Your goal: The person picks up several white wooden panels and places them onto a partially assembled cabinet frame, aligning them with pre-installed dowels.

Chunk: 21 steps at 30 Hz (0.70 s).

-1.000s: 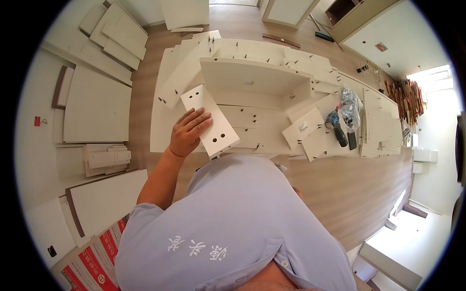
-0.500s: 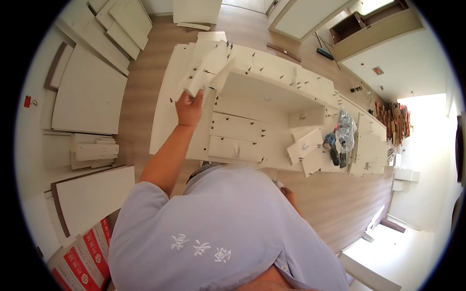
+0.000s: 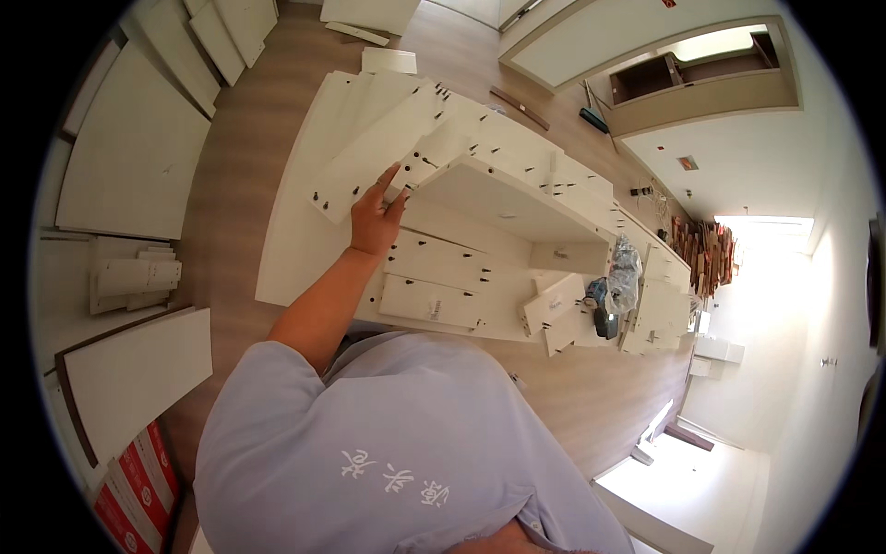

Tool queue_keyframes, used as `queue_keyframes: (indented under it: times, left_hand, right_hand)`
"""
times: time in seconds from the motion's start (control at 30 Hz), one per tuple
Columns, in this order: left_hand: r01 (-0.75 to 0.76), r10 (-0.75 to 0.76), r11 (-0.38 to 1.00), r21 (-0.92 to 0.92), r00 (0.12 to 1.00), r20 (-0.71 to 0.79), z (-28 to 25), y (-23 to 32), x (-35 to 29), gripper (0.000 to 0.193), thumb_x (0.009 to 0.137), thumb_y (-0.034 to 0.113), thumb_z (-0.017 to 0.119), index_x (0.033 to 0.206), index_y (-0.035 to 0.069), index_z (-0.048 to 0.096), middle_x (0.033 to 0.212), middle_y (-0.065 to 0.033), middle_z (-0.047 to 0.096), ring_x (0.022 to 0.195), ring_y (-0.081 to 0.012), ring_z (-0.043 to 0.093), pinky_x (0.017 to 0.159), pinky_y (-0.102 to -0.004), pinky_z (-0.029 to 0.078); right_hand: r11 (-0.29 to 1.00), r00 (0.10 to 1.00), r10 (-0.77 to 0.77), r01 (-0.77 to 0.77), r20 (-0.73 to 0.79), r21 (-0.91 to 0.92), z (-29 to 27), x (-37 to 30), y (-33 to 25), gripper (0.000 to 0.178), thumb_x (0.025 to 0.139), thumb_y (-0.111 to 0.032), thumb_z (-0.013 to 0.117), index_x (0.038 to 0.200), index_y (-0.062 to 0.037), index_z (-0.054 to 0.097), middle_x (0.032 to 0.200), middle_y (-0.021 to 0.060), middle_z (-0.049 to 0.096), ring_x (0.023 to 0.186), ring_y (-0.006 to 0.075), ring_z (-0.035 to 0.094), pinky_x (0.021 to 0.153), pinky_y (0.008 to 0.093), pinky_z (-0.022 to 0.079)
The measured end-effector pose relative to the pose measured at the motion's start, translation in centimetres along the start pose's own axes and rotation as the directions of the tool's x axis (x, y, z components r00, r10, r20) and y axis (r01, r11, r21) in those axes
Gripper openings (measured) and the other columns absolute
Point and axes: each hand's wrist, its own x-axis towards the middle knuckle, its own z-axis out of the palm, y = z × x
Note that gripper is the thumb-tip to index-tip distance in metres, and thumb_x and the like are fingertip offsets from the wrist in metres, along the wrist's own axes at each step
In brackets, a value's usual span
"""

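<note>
My left hand (image 3: 377, 220) reaches to the stacked boards and grips the near end of a narrow white board (image 3: 432, 148), thumb on one side and fingers on the other. Dark connector pins stand up from that board. Left of it lies a longer white panel (image 3: 369, 143) with pins near its ends. Just right of my hand is a tall white panel (image 3: 503, 198) standing on edge, joined to a shorter upright piece (image 3: 568, 257). Flat boards with pins (image 3: 429, 297) lie nearer to me. My right hand is hidden beyond my shirt.
A blue and black power drill (image 3: 602, 309) and a clear plastic bag (image 3: 626, 274) lie on the boards at right. White panels (image 3: 134, 138) lean along the left wall. A broom (image 3: 593, 118) and a wood pile (image 3: 706, 257) are farther off.
My left hand has moved right and slightly nearer with the narrow board, off the longer panel. My right hand has gone out of sight. The whole view has shifted with my head.
</note>
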Motion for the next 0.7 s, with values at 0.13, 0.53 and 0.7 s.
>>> queue_keyframes:
  times: [0.13, 0.53, 0.7]
  left_hand:
    - [0.040, -0.045, 0.996, 0.078, 0.997, 0.061, -0.2, 0.3, 0.4, 0.051, 0.095, 0.010, 0.074, 0.144, 0.015, 0.064, 0.083, -0.0084, 0.069, 0.058, -0.0113, 0.057, 0.060, -0.0281, 0.050]
    - [-0.030, 0.037, 0.997, -0.072, 0.995, 0.094, 1.4, -0.2, -0.4, 0.055, 0.094, 0.002, 0.069, 0.148, 0.007, 0.058, 0.144, -0.0179, 0.064, 0.130, -0.0259, 0.065, 0.100, -0.0325, 0.054]
    - [-0.090, 0.098, 0.988, -0.126, 0.994, 0.055, 1.8, -0.3, -0.7, 0.060, 0.093, -0.001, 0.066, 0.151, 0.008, 0.055, 0.144, -0.0168, 0.064, 0.128, -0.0287, 0.066, 0.099, -0.0326, 0.055]
  right_hand:
    - [1.000, 1.000, 0.012, -0.012, -0.011, 0.025, 0.5, -0.8, 0.3, 0.038, 0.102, -0.027, 0.064, 0.128, 0.0003, 0.068, 0.118, 0.0139, 0.074, 0.104, 0.0236, 0.072, 0.085, 0.0349, 0.056]
    - [0.998, 1.000, 0.012, -0.012, -0.006, 0.055, 1.3, -1.1, 1.3, 0.035, 0.100, -0.024, 0.066, 0.125, 0.0009, 0.069, 0.116, 0.0159, 0.075, 0.104, 0.0243, 0.072, 0.087, 0.0361, 0.056]
    - [0.999, 1.000, -0.003, 0.003, -0.001, 0.045, 1.1, -1.2, 1.1, 0.034, 0.100, -0.023, 0.066, 0.124, 0.0011, 0.070, 0.115, 0.0167, 0.075, 0.105, 0.0245, 0.072, 0.088, 0.0366, 0.056]
